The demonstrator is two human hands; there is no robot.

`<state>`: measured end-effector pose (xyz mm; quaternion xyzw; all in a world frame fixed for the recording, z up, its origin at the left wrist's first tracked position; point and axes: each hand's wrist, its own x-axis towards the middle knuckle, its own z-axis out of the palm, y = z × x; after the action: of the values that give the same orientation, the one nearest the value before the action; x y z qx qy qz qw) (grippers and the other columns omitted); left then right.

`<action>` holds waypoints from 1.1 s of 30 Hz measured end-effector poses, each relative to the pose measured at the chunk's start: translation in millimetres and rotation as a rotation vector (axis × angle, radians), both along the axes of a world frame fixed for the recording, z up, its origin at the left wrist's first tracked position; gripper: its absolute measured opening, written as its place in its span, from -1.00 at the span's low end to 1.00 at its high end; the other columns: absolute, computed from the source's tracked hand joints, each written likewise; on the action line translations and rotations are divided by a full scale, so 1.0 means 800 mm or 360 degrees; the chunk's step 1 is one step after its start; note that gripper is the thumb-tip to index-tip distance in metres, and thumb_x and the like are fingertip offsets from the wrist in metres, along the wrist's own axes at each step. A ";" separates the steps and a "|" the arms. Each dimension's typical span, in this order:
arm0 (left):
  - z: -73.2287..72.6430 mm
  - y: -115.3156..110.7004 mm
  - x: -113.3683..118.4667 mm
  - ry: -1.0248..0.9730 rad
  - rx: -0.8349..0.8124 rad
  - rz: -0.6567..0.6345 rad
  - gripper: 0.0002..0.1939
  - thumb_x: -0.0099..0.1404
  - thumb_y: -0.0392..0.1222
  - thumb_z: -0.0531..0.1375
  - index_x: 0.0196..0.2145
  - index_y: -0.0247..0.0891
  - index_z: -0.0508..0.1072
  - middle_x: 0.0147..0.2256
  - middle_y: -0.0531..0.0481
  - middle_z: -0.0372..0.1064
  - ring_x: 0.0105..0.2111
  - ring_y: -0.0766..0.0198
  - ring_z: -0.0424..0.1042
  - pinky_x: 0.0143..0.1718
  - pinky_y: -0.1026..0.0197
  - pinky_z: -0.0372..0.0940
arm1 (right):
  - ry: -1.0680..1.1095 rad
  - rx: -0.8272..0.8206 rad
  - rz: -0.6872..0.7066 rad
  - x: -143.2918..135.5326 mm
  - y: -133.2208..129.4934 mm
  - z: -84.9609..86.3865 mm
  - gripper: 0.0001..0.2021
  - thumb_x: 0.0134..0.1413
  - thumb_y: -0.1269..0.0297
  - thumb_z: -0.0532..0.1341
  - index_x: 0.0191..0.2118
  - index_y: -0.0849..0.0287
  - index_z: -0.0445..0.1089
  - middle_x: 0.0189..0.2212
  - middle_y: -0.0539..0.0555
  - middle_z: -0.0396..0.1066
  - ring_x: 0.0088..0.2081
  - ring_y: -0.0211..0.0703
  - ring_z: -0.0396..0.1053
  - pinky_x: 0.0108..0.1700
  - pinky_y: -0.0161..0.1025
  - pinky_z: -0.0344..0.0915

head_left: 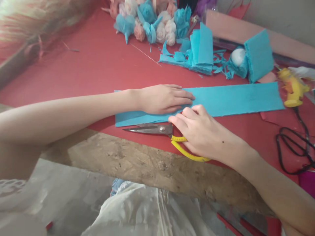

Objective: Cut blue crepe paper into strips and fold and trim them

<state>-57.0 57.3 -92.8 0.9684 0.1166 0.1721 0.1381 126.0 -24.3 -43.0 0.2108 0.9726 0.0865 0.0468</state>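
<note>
A long strip of blue crepe paper [233, 98] lies flat across the red tabletop. My left hand [166, 99] rests open on the strip, palm down with fingers stretched to the right. My right hand [198, 129] is closed, its fingers curled around the yellow handles of a pair of scissors [147, 129]. The fingertips are near the strip's front edge, and the thumb is mostly hidden. The blades are nearly closed and point left, lying just in front of the strip.
Crepe-paper flowers [150, 21] in blue, white and pink crowd the back. Folded blue paper [203, 46] and scraps lie behind the strip, beside a blue block [259, 57]. At right lies a yellow glue gun [294, 88] with its black cord [279, 147]. A bare board edge [137, 157] runs along the front.
</note>
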 end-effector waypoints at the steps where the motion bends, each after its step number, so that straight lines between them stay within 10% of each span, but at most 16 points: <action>1: 0.000 0.000 0.000 -0.0004 -0.0009 -0.0008 -0.59 0.39 -0.20 -0.10 0.12 -0.35 0.28 0.16 -0.27 0.22 0.19 0.08 0.18 0.18 -0.01 0.09 | 0.0020 0.0001 0.0001 -0.002 0.001 -0.001 -0.78 0.05 0.50 0.03 -0.14 0.29 0.25 -0.37 0.12 0.32 -0.30 0.01 0.15 -0.26 -0.12 -0.07; 33: 0.005 -0.001 0.002 0.0093 0.0006 -0.0010 -0.57 0.40 -0.18 -0.14 0.12 -0.34 0.27 0.17 -0.27 0.20 0.21 0.11 0.15 0.19 0.06 0.04 | 0.0192 0.0130 0.0183 -0.019 0.008 -0.012 -0.86 0.11 0.54 0.02 -0.34 0.24 0.28 -0.51 0.07 0.26 -0.38 -0.05 0.13 -0.32 -0.17 -0.08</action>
<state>-55.0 56.8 -89.1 0.9736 0.1173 0.1435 0.1334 111.1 -17.8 -52.8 0.1611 0.9798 0.1157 -0.0256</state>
